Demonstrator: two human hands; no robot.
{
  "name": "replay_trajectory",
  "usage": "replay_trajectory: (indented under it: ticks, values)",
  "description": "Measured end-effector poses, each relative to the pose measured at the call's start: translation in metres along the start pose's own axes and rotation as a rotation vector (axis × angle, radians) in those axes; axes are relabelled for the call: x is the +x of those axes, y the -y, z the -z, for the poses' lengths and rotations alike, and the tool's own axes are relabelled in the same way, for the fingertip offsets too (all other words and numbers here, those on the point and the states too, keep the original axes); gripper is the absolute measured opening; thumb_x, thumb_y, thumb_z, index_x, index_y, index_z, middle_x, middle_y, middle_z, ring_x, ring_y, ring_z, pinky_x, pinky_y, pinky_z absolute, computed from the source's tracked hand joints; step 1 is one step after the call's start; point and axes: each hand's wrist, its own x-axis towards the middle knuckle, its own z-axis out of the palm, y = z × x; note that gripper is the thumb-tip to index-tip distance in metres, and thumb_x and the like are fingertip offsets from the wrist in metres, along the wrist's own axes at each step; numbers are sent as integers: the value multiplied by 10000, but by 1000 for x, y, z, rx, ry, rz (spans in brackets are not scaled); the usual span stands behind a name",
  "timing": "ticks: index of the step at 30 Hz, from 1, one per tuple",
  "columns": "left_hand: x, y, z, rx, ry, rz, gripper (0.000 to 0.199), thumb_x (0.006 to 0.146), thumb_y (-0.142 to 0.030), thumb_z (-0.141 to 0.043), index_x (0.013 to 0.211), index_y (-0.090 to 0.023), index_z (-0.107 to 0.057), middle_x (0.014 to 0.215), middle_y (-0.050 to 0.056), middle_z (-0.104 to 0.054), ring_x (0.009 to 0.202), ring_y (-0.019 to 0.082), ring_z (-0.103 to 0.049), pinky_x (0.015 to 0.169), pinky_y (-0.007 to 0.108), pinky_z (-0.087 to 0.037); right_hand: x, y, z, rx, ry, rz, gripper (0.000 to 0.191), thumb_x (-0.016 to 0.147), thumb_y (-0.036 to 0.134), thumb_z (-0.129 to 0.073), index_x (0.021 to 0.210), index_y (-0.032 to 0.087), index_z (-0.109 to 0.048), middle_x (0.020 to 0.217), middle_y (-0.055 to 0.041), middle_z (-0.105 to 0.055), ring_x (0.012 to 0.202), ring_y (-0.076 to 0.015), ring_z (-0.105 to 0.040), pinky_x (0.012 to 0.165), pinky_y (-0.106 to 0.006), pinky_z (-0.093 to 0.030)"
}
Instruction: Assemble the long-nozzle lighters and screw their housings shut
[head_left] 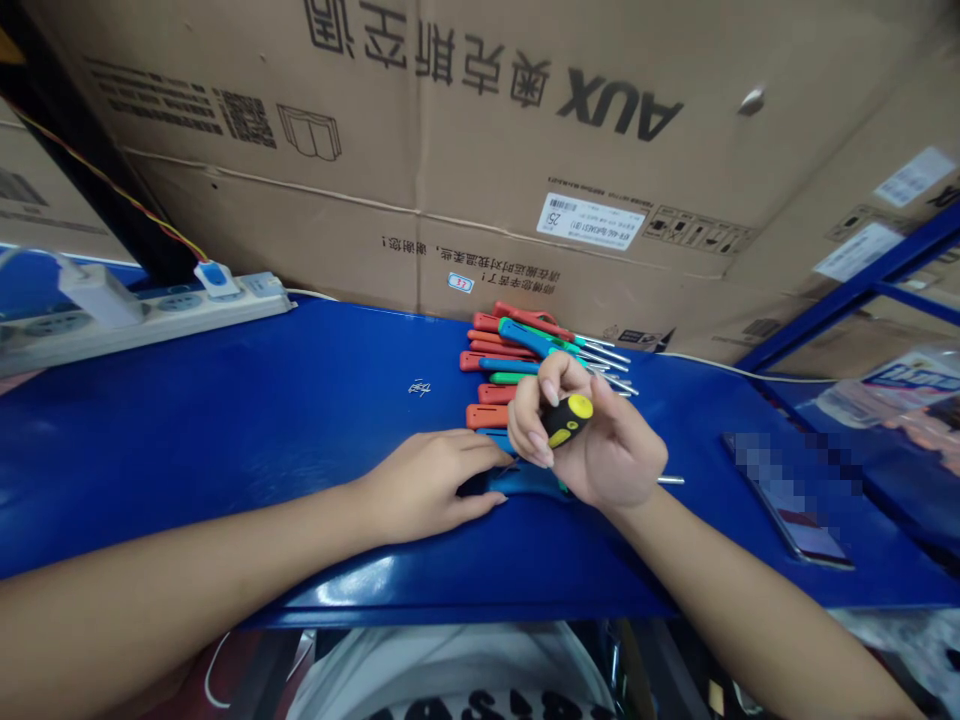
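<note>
Yellow-and-black screwdriver handle (pixel 568 420) clasped in right hand (pixel 611 455), fingers closed round it, steel shaft (pixel 671 480) showing past the palm. Left hand (pixel 424 487) open, lying flat on blue-painted bench (pixel 225 420), holding nothing, fingertips beside a blue handle (pixel 517 478). Red-, blue- and green-handled screwdrivers (pixel 502 360) heaped just beyond the grip.

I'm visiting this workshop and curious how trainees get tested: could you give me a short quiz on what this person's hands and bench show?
1. What is the right hand holding?
2. True or false: the power strip sits at the right end of the blue workbench.
3. Which handle colour is absent from the pile of screwdrivers: A red, B green, C purple?

Key: 1. A black-and-yellow screwdriver. 2. False, it sits at the left end. 3. C.
</note>
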Motion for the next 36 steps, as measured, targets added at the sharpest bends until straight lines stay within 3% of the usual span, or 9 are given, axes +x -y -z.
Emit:
replay_trajectory:
  ticks: [4, 9, 16, 21, 25, 29, 33, 36]
  values:
    - [-1, 1, -1, 5, -4, -13, 287, 970, -331, -632, 1246, -251, -631, 1241, 36, -720, 1142, 251, -690, 955, 376, -543, -1, 0, 3, 19, 63, 3, 173, 932, 367, -520, 872, 209, -557, 710, -19, -580, 556, -143, -491, 554, -296, -371]
    - [-1, 1, -1, 3, -1, -11, 281, 973, -331, -629, 1241, -247, -633, 1254, 43, -716, 1157, 247, -683, 972, 367, -537, 0, -1, 2, -25, 31, 1, 427, 1054, 354, -363, 762, 179, -620, 691, -29, -569, 554, -131, -497, 564, -301, -383]
    - [0, 1, -1, -1, -13, -11, 291, 969, -339, -635, 1243, -243, -631, 1225, 40, -731, 1121, 239, -697, 957, 356, -536, 0, 2, 4, 18, 44, -4, 172, 939, 374, -550, 891, 209, -563, 735, -20, -594, 568, -137, -509, 556, -292, -377]
    - [0, 2, -2, 8, -34, -11, 267, 956, -337, -648, 1206, -242, -656, 1141, 41, -751, 1035, 223, -716, 897, 335, -549, 1, 1, 5, -33, 48, 3, 399, 1053, 348, -364, 797, 186, -623, 716, -37, -595, 584, -140, -526, 589, -311, -406]
    - [-1, 1, -2, 17, -39, -17, 272, 956, -334, -643, 1214, -249, -656, 1137, 46, -748, 1023, 222, -715, 909, 340, -548, 0, 1, 3, -2, 39, -12, 243, 999, 408, -465, 924, 209, -583, 760, -28, -621, 574, -139, -513, 572, -297, -396]
    - [-1, 2, -2, 18, -35, -22, 266, 957, -330, -645, 1207, -238, -654, 1148, 52, -747, 1042, 228, -713, 921, 347, -547, -1, 0, 5, 6, 55, -14, 165, 966, 375, -515, 922, 220, -551, 788, -24, -618, 592, -140, -510, 589, -299, -390]
    - [0, 2, -2, 20, -37, -12, 270, 956, -337, -652, 1208, -242, -654, 1152, 50, -746, 1058, 225, -708, 922, 339, -544, -1, -2, 5, -24, 52, 4, 349, 1047, 360, -384, 826, 200, -602, 729, -25, -580, 610, -145, -514, 601, -303, -392]
    - [0, 2, -2, 20, -32, -12, 278, 957, -344, -649, 1216, -244, -655, 1136, 48, -748, 1041, 218, -710, 930, 333, -542, -1, -2, 5, -28, 32, -10, 332, 1043, 394, -405, 845, 203, -592, 721, -19, -592, 587, -136, -506, 597, -297, -399]
